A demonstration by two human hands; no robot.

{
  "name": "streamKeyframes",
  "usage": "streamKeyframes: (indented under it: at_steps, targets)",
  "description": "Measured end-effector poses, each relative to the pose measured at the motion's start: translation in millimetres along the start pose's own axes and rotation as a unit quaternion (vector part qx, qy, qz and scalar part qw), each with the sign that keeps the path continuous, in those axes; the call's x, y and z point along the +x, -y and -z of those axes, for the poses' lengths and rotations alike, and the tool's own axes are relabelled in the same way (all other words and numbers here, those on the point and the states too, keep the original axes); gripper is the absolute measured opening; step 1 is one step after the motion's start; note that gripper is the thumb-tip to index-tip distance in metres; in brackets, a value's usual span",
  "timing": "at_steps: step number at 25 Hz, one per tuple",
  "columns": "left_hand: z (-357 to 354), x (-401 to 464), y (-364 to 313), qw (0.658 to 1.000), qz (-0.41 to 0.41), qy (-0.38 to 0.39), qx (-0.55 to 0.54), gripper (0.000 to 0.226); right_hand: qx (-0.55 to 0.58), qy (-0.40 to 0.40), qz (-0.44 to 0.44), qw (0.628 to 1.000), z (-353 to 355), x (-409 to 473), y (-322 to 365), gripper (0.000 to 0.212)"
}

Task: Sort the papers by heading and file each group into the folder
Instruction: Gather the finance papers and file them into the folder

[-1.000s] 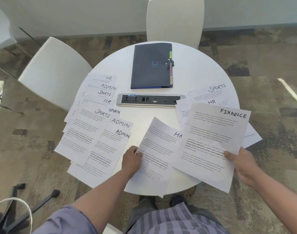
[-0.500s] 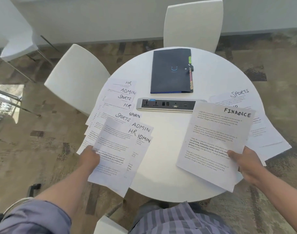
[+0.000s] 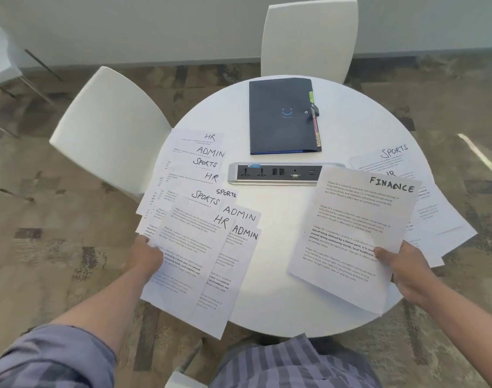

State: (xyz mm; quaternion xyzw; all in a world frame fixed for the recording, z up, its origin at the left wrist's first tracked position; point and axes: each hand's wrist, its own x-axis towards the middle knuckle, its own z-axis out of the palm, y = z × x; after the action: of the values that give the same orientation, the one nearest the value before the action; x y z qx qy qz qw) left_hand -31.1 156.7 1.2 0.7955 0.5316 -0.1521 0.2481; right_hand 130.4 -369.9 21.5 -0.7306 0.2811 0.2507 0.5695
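My left hand [image 3: 145, 257] grips the left edge of a sheet headed HR [image 3: 194, 247], held over the fanned spread of papers [image 3: 191, 175] headed HR, ADMIN and SPORTS on the table's left side. My right hand [image 3: 405, 264] pinches the lower right edge of a sheet headed FINANCE [image 3: 356, 228], lifted over the table's right half. Beneath and behind it lie more sheets [image 3: 440, 217], one headed SPORTS [image 3: 384, 158]. A dark closed folder [image 3: 281, 116] with coloured tabs on its right edge lies at the far middle of the round white table [image 3: 281, 275].
A silver power socket strip [image 3: 275, 173] lies across the table's centre, just below the folder. One white chair [image 3: 107, 130] stands at the left of the table and another white chair [image 3: 309, 37] behind it. Patterned carpet surrounds the table.
My left hand has carried the HR sheet from the table's front middle leftwards onto the fanned spread. My right hand keeps hold of the FINANCE sheet in about the same place.
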Motion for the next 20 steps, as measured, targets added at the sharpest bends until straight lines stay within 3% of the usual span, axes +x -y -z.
streamKeyframes:
  at_steps: [3, 6, 10, 14, 15, 17, 20]
  targets:
    - [-3, 13, 1, 0.996, -0.039, -0.016, 0.082, 0.071, 0.012, -0.003, 0.000, 1.000, -2, -5, 2, 0.033]
    - [-18, 14, -3, 0.973, -0.140, -0.002, 0.184, 0.093, 0.027, -0.004, 0.003, 1.000, 1, -10, 4, 0.035]
    - [-45, -2, -27, 0.967, -0.177, 0.028, 0.179, 0.093, 0.039, -0.009, 0.007, 0.999, 10, -15, 7, 0.034]
    - [-75, -36, -74, 0.974, -0.214, -0.025, 0.075, 0.093, 0.049, 0.017, -0.011, 0.999, 26, -12, 2, 0.034]
    - [-84, -47, -90, 0.971, -0.236, -0.008, 0.022, 0.090, 0.045, 0.033, -0.017, 0.998, 30, -11, 1, 0.033]
    - [-104, -80, -130, 0.957, -0.239, 0.119, -0.116, 0.079, 0.030, 0.078, -0.028, 0.996, 40, -7, -1, 0.031]
    - [-127, -139, -180, 0.900, -0.153, 0.332, -0.238, 0.079, 0.003, 0.153, -0.039, 0.987, 54, 3, 2, 0.030]
